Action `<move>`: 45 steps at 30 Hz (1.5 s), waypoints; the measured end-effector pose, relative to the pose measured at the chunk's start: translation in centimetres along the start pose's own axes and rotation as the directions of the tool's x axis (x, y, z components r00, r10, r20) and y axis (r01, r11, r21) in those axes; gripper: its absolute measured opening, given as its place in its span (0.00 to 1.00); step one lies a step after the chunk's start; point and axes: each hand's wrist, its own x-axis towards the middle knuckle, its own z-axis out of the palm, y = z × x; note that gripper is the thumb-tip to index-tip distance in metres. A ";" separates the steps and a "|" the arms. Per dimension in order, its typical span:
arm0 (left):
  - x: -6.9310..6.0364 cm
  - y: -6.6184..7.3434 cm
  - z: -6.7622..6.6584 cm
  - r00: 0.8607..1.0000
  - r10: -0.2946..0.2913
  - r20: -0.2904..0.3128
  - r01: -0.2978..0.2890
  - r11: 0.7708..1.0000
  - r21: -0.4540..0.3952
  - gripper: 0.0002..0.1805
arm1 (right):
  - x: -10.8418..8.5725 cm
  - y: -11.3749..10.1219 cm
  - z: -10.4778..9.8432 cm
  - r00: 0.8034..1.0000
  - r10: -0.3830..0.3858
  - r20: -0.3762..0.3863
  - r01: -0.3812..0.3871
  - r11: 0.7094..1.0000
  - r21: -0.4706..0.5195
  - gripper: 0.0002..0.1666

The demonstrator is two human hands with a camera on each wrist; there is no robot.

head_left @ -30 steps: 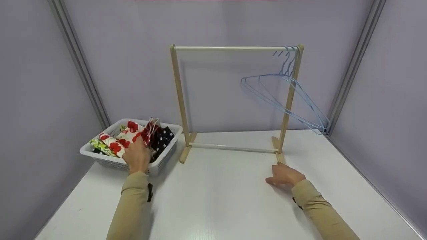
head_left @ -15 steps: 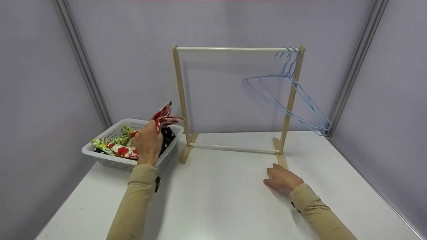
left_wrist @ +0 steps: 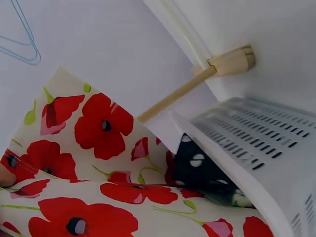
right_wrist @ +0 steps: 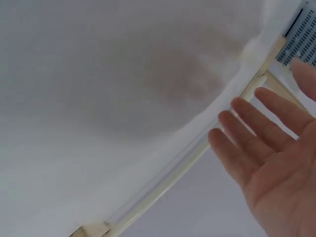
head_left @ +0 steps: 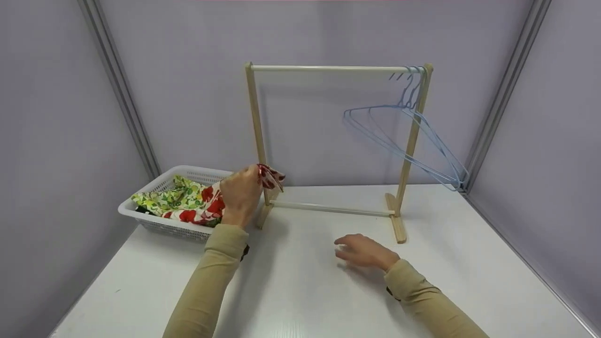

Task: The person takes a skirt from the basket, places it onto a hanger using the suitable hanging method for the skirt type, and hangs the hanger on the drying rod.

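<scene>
The left hand [head_left: 240,195] grips one poppy-print cloth [left_wrist: 98,153], the empty right hand [head_left: 364,251] extends its fingers, and one rack [head_left: 324,69] bears three hangers [head_left: 407,107].

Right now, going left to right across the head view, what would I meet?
White basket → left hand → loose end of the red-flowered cloth that it grips → right hand → rack's right upright → grey right corner post.
</scene>
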 end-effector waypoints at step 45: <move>-8.6 10.6 4.8 0.858 0.488 0.158 -0.435 0.856 -0.278 0.04 | 7.2 -2.6 -1.8 0.883 0.469 -0.026 -0.109 0.257 0.960 0.36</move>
